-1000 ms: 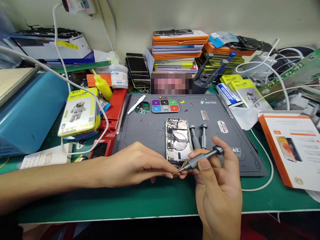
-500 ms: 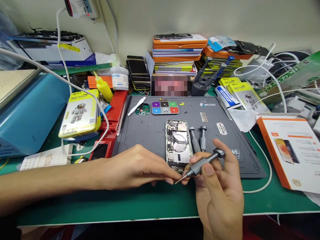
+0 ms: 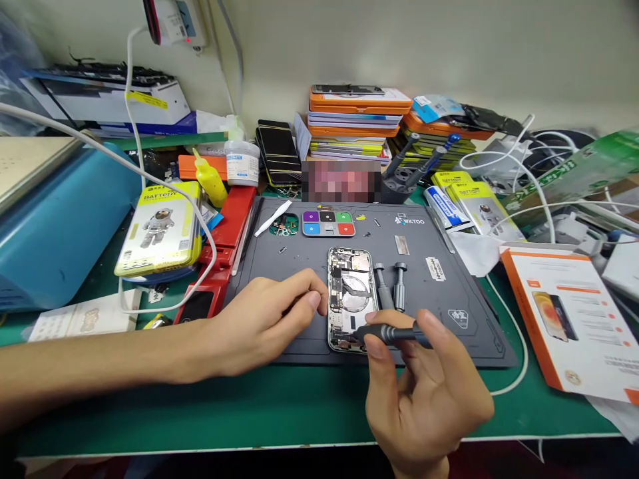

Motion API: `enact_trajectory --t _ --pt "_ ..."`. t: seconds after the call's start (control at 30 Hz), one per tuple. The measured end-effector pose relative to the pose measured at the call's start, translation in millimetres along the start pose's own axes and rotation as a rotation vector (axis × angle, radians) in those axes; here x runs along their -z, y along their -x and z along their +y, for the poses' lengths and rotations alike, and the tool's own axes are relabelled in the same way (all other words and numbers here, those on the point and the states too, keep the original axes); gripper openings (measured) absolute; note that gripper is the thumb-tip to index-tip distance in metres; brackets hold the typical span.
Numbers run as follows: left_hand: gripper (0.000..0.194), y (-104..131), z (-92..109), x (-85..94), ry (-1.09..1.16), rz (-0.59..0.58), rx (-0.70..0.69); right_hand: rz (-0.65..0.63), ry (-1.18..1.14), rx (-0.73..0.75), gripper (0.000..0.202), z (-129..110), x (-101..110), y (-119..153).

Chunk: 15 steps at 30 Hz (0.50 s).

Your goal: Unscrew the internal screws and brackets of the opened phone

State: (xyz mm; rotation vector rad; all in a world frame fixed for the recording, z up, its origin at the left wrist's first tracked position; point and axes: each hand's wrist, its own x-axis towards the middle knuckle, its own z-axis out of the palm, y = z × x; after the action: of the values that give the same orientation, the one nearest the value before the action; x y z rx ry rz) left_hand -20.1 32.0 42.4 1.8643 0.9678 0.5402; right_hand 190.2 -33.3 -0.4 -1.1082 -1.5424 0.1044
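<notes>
The left hand (image 3: 279, 319) and the right hand (image 3: 424, 399) are both bare, with short fingernails shown. The left forearm (image 3: 114, 359) is left uncovered up to a black cloth sleeve (image 3: 10, 447), by which the lower left corner is filled; its details are lost in shadow.

Yellow battery boxes (image 3: 160, 229) left, white-and-orange phone box (image 3: 569, 319) right, stacked orange cases (image 3: 359, 101) behind.

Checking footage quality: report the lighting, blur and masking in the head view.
Head view: bench well lit, nearly black below its edge; pixelated patch behind the mat; screwdriver tip hard to make out against the open phone; small print on the orange-edged box soft.
</notes>
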Motion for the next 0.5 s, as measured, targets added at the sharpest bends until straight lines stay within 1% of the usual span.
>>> enact_trajectory --t 0.07,0.1,0.2,0.3,0.5 --pt "0.025 0.6 0.4 1.4 0.005 -0.001 0.009 -0.001 0.001 0.069 0.068 2.9 -1.3 0.8" --pt "0.025 0.9 0.6 1.8 0.012 -0.003 0.010 -0.003 0.000 0.075 0.072 3.1 -1.7 0.8" --pt "0.026 1.4 1.2 1.5 0.027 -0.013 0.008 -0.023 -0.026 0.031 0.078 1.9 -2.3 0.6" --pt "0.023 0.6 1.9 0.7 -0.008 -0.023 -0.001 -0.049 -0.040 -0.013 0.077 1.0 -3.4 1.0" --pt "0.018 -1.5 0.9 -0.1 -0.118 -0.044 -0.043 -0.123 0.007 -0.018 0.078 3.3 -5.3 6.1"
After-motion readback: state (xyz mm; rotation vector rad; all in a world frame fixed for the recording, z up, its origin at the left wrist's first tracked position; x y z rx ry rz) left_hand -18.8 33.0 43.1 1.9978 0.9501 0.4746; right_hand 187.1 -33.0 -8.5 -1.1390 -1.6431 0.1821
